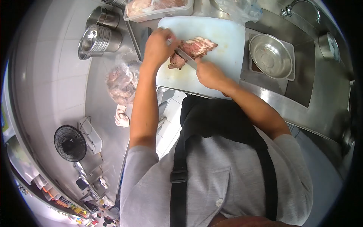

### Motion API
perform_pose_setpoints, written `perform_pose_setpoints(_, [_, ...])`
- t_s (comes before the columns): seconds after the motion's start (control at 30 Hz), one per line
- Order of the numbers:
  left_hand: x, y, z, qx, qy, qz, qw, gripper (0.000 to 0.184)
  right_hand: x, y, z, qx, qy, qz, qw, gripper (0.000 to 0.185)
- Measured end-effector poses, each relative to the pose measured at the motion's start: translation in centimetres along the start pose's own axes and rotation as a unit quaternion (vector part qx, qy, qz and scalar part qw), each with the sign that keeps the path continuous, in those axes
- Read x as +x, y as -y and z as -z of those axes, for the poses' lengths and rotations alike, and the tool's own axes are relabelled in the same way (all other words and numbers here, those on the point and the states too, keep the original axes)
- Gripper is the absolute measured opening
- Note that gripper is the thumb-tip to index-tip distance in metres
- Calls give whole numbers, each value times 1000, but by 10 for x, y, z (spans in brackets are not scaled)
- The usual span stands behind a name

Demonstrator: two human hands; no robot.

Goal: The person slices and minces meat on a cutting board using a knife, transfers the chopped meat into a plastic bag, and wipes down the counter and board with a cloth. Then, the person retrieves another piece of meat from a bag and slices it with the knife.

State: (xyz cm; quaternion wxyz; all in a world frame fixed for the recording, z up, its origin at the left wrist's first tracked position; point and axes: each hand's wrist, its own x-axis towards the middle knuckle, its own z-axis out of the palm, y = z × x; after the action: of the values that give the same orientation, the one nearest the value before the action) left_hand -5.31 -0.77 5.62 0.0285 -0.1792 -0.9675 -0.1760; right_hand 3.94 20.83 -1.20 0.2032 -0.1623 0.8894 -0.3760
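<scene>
A piece of cooked-looking meat (pixel 197 46), brown outside and pinkish, lies on the white cutting board (pixel 227 41). A smaller piece of meat (pixel 176 61) lies on the near side of the blade. My right hand (pixel 210 74) is closed around the handle of a knife (pixel 186 58), whose blade slants up and left between the pieces. My left hand (pixel 160 47) is at the blade's far end, beside the meat's left edge. Its fingers are bent and slightly blurred; whether they grip the blade tip or the meat is hidden.
Right of the board, a metal bowl (pixel 269 56) sits in the steel sink (pixel 302 85) below a tap (pixel 302 6). A plastic tub (pixel 159 14) of raw meat stands behind. At left are bagged meat (pixel 121 85), stacked metal pots (pixel 100 41) and a black fan (pixel 70 143).
</scene>
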Motion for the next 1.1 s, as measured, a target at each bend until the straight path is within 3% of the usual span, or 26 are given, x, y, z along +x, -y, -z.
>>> perform_pose_setpoints(0.13, [-62, 6, -18, -102, -86, 66, 989, 21, -1, -1, 4, 10, -20, 18, 1000, 31])
perform_pose_setpoints(0.23, [-82, 14, -59, -168, -102, 22, 980, 21, -3, -2, 5, 9, -20, 24, 999, 33])
perform_pose_setpoints(0.33, [-92, 19, -72, -201, -99, 58, 973, 19, -6, -2, 13, 13, -12, 18, 1000, 35])
perform_pose_setpoints(0.7, [-90, 22, -67, -212, -77, 47, 973, 16, -41, 16, 40, -9, -35, 25, 999, 23])
perform_pose_setpoints(0.8, [-89, 25, -70, -207, -74, 49, 974, 17, -40, 16, 38, -29, -17, 17, 999, 32])
perform_pose_setpoints(1.1, [-89, 30, -74, -214, -70, 32, 974, 18, -16, 25, 30, -62, 5, 11, 998, 25])
